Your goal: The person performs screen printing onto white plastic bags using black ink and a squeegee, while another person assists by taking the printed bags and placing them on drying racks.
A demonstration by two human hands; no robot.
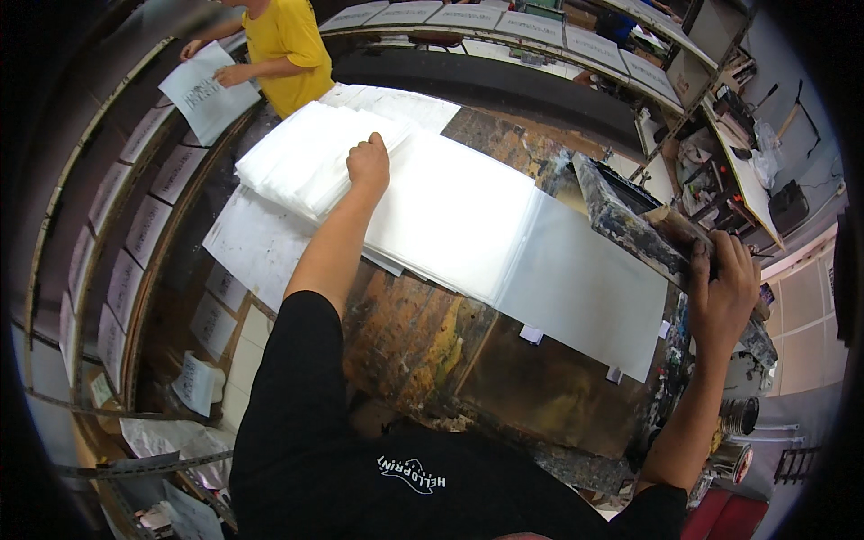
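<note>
1. Head view, hands: the left hand (pixel 368 162), toward 11 o'clock, is curling nearly into a fist at the right edge of a thick, loose stack of white sheets (pixel 292 148); whether it is pinching a sheet, I cannot tell.
2. The right hand (pixel 725 288), at 3 o'clock, is closing its fingers over the near end of a paint-stained frame (pixel 621 216), which is slanting away toward 2 o'clock.
3. Head view, sheets: the loose stack is lying toward 10 o'clock; a flat white pile (pixel 454 216) is lying just above centre, and a greyish sheet (pixel 585 279) is lying at 3 o'clock, adjoining the pile's right edge.
4. Small white tabs (pixel 531 334) are showing along the greyish sheet's lower edge, on the paint-stained worktable (pixel 405 333).
5. Head view, surroundings: a co-worker in a yellow shirt (pixel 288 54) is standing at 11 o'clock, holding a printed sheet (pixel 209 99) beside the rack (pixel 160 229), where more printed sheets are lying at 9 o'clock.
</note>
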